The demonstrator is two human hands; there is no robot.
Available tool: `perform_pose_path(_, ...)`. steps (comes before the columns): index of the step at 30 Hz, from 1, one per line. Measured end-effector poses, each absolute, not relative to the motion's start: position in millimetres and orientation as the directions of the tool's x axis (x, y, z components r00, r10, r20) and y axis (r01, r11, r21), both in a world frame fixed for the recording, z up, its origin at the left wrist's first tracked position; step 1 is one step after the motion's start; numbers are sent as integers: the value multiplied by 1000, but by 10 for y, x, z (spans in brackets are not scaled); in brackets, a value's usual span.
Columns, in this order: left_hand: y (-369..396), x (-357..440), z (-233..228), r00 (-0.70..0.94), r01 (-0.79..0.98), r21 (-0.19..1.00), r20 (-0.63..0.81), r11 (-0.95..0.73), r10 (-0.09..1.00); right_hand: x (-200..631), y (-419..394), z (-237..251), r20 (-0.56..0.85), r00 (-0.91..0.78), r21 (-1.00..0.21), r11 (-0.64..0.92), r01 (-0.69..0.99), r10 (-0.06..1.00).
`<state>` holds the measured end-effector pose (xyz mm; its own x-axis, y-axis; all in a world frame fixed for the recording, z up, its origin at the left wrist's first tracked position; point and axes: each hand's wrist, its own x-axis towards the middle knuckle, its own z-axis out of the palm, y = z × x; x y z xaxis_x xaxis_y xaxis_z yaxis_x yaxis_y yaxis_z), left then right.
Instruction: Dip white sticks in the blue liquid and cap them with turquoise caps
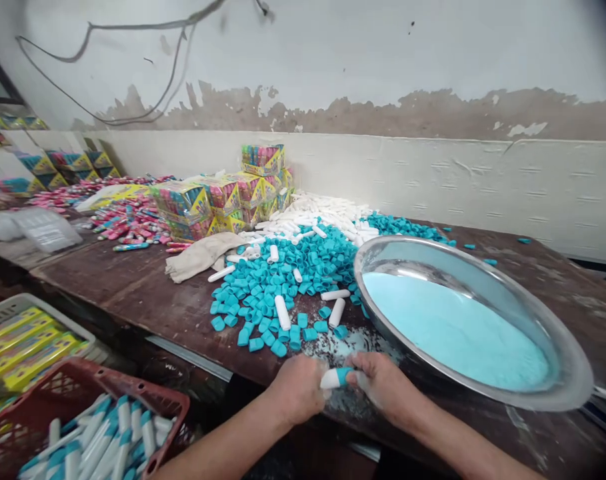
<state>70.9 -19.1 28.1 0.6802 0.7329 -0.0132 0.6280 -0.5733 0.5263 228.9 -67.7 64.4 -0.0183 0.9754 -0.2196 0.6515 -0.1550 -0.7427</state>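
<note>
Between my two hands, at the table's front edge, is a white plastic tube with a teal cap. My left hand is closed around its white end. On the capped end, the fingers of my right hand are pinched. Just beyond them spreads a heap of loose teal caps, with a few white tubes lying on and beside it. To the right stands a wide metal bowl holding light blue powder.
White tubes are piled behind the caps. A cloth glove lies left of them, near stacked display boxes and pink-and-blue tubes. At lower left, a red crate contains capped tubes; a pale basket holds yellow boxes.
</note>
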Motion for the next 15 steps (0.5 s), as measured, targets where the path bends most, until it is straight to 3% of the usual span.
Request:
perform_pose_path(3, -74, 484, 303, 597, 659, 580, -16, -479, 802, 2300, -493, 720, -162, -189, -787, -11, 617, 968)
perform_pose_path(5, -5, 283, 330, 493, 677, 628, 0, -384, 870, 2285, -331, 701, -97, -143, -731, 27, 681, 985)
perform_pose_path(7, 33, 94, 354, 404, 668, 676, 22, -311, 915, 2244, -159, 619, -23, -104, -565, 73, 822, 994)
perform_pose_path(9, 27, -40, 361, 348, 649, 717, 20, -256, 937, 2180, -7, 515, 16, -169, -379, 162, 911, 985)
perform_pose_path(12, -41, -107, 340, 292, 611, 772, -13, -176, 956, 2068, 127, 428, 41, -273, -146, 276, 950, 961)
perform_pose_path(15, -105, -56, 309, 266, 533, 836, -14, -134, 964, 1978, 116, 469, 43, -354, 1, 354, 935, 934)
